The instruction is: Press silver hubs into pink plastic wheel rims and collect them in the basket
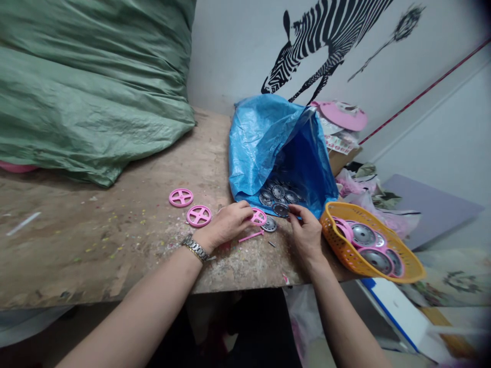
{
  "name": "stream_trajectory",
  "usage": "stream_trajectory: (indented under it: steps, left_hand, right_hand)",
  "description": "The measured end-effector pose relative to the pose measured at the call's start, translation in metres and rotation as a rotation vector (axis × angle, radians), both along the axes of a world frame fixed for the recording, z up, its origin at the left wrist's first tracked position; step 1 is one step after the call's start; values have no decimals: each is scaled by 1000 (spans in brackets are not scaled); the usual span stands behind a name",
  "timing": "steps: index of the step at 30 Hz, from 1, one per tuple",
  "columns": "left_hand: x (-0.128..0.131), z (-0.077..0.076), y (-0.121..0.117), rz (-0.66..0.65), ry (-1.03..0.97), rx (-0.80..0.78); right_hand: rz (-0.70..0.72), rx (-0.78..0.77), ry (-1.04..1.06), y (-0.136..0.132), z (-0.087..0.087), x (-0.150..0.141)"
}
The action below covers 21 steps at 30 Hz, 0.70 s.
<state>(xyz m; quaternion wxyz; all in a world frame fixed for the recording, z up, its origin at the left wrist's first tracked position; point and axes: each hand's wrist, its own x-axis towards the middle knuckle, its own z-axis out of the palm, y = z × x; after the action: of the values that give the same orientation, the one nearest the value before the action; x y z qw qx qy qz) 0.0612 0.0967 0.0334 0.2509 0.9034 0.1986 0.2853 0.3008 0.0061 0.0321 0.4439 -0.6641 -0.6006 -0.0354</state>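
Two rim-grip parts, likely light, stiff: your left fingers (244,208) pinch pink plastic spoked wheel (259,216), right fingers (295,209) grey slotted disc (281,209).

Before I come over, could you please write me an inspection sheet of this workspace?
Surface: wooden table, stained and speckled with debris.
Job's things: two pink wheels, a pink rod, a metal pin and a grey disc lie loose; more discs in the blue bag; wheels with grey centres in the orange basket.
Clutter: pale strip at far left.
Hands: left hand holds a third wheel; right hand holds another disc.
Cables: nothing seen.
Surroundings: green sack; zebra picture on the wall.
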Motion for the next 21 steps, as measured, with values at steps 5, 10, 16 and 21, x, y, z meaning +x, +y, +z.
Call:
stream_trajectory:
  steps: [5, 10, 16, 21]
  left_hand:
    - [-1, 0, -1, -34, -50, -23]
    - [-2, 2, -3, -23, -51, -61]
    - [-3, 7, -5, -70, -110, -69]
    - [1, 3, -3, -99, -161, 26]
  right_hand:
    - [105, 69, -11, -4, 18, -25]
    - [237, 56, -69, -9, 18, -40]
    - [282, -32, -122, -14, 8, -40]
    - [292, -101, -94, -17, 9, -44]
